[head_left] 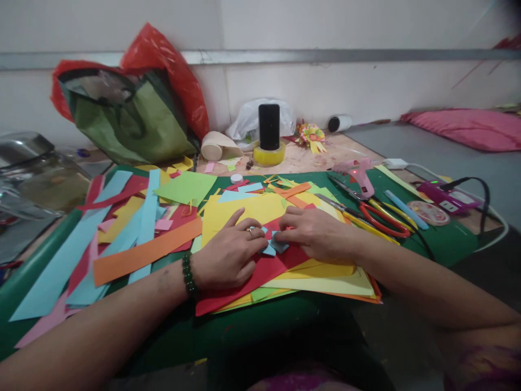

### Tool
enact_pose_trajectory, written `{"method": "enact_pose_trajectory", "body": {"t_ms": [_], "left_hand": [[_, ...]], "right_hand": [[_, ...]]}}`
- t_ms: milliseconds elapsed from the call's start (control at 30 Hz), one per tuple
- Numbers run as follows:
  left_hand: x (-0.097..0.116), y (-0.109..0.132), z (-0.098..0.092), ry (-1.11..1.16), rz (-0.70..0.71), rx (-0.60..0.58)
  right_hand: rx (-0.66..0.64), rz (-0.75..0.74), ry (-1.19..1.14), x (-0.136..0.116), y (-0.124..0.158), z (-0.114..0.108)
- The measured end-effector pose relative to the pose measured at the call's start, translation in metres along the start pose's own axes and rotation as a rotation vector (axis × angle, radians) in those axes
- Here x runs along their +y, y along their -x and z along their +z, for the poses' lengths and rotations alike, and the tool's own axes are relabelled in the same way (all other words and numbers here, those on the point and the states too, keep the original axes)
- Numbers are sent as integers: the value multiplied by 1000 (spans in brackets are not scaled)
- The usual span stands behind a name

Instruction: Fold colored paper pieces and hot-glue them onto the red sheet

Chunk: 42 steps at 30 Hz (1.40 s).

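Small folded pieces of blue paper (279,243) lie between my two hands, on a red paper sheet (240,290) over a stack of coloured sheets. My left hand (228,252), with a ring and a green bead bracelet, has its fingers bent together at the left edge of the blue pieces. Its thumb is partly hidden. From the other side my right hand (313,231) pinches the right blue piece with thumb and index finger. A large yellow sheet (236,212) shows behind the hands. The exact folds of the blue paper are hard to make out.
Paper strips, among them an orange strip (146,251), cover the left of the green mat (244,336). To the right lie red-handled scissors (386,220), a pink glue gun (360,174) and a purple power socket (448,196). A phone (269,127) stands on a yellow tape roll (269,155).
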State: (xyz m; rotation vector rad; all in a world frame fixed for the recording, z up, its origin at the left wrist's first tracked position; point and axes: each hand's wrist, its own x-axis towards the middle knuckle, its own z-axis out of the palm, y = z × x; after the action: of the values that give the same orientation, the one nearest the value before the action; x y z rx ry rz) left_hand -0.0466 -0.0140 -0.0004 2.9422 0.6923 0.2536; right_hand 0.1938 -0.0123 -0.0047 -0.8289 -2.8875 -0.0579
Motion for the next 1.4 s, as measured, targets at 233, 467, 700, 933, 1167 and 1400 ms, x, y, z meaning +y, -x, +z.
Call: {"method": "enact_pose_trajectory", "body": {"t_ms": [233,467,700,933,1167,1400], "left_hand": [[0,0,-1,11,0,-11],[0,0,0,16,-1,-5],[-1,0,-1,15,-12,-20],[0,-1,-1,9,-10,-37],[-12,3,-8,56,16,167],[-35,2,2,-15,-116,482]], "right_hand": [[-33,7,3,0,-2,-2],[-5,-11,-24,0,-2,0],[186,-24,-24,6,0,4],[46,1,-13,2,-4,3],[517,-37,-133,21,-2,10],[498,-92,-132,21,-2,14]]}}
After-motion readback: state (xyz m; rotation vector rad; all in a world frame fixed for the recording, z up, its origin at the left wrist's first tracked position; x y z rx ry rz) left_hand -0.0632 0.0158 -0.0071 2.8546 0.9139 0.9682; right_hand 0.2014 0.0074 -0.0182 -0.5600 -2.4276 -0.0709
